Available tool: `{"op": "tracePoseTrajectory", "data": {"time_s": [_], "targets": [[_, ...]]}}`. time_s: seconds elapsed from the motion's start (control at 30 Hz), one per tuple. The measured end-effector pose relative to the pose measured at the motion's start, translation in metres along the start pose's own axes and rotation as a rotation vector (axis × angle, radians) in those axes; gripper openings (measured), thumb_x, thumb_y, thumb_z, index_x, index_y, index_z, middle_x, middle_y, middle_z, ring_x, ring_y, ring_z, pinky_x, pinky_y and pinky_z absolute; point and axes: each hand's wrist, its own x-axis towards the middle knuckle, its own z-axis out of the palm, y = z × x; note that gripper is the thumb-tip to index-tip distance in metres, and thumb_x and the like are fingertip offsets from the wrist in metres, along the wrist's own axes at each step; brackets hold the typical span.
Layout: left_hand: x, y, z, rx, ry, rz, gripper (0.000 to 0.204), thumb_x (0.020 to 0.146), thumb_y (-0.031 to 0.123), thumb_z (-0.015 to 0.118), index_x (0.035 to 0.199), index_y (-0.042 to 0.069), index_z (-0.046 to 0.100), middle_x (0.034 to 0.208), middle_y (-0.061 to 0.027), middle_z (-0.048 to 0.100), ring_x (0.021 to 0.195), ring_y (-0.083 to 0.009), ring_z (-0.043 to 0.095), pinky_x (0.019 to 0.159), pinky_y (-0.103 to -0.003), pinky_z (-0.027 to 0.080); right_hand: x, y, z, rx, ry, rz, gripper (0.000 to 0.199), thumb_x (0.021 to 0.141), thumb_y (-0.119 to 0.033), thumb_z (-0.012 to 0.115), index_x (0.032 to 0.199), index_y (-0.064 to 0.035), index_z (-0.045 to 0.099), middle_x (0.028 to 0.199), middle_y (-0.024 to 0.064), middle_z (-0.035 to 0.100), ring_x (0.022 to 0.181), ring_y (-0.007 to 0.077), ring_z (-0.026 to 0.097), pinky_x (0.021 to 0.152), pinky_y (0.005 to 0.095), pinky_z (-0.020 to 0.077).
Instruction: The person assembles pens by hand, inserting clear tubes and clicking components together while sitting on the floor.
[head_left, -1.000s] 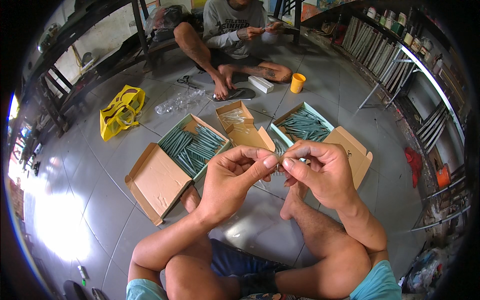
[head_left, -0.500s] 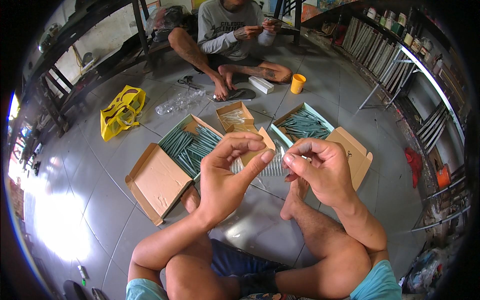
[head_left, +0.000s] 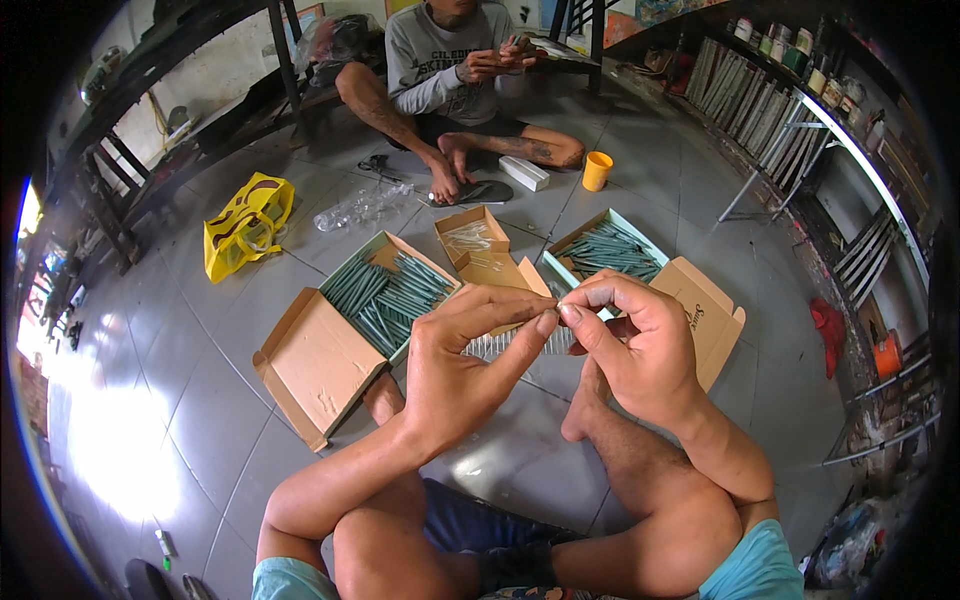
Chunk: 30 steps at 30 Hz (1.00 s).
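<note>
In front of me my left hand and my right hand meet fingertip to fingertip. Both are closed in a pinch, and whatever tiny piece lies between them is too small to name. Beneath and beyond the hands, a row of clear, thin tube-like pieces is partly hidden. Dark green slender sticks fill an open cardboard box on the left, its lid folded toward me. More green sticks lie in a second open box on the right. Between these, a small cardboard box holds thin clear pieces.
Across from me another person sits on the floor, handling something small. Around that person are a yellow cup, a white carton and crumpled clear plastic. A yellow bag lies left; a metal-legged rack stands right.
My hands have come together, the left fingers and thumb closing so that their tips touch the right hand's. The other person's hands have shifted slightly left.
</note>
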Motion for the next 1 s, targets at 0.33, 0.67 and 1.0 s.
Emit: {"op": "tracePoseTrajectory", "data": {"time_s": [0.33,0.67,1.0], "targets": [[0.0004,-0.0011,-0.0012,0.037,-0.023,0.033,0.013,0.084,0.009,0.072,0.093,0.0,0.074,0.089,-0.0098,0.072,0.081,-0.0183,0.069,0.074,-0.029,0.052,-0.0007,-0.0012,-0.0008,-0.124,-0.002,-0.112,0.007,0.087,-0.001,0.065,0.093,0.0021,0.066,0.085,0.0077,0.065,0.071,0.0137,0.066,0.06,0.0241,0.0531],[0.002,-0.0028,-0.0012,0.053,-0.019,0.049,0.01,0.084,0.007,0.071,0.089,-0.003,0.071,0.086,-0.0108,0.071,0.078,-0.0197,0.069,0.071,-0.029,0.053,-0.0008,-0.0018,0.0028,-0.198,0.004,-0.209,0.007,0.085,0.001,0.065,0.092,0.0041,0.064,0.083,0.0096,0.065,0.071,0.0172,0.068,0.063,0.0268,0.0568],[-0.0001,-0.0063,0.0038,-0.005,0.006,-0.072,0.012,0.087,0.008,0.069,0.092,-0.002,0.07,0.084,-0.0106,0.071,0.076,-0.0158,0.067,0.07,-0.028,0.052,-0.0013,0.0006,0.0031,-0.171,0.023,-0.141,0.01,0.084,-0.003,0.068,0.09,0.0041,0.065,0.08,0.0092,0.066,0.07,0.0138,0.068,0.062,0.0254,0.0564]]}}
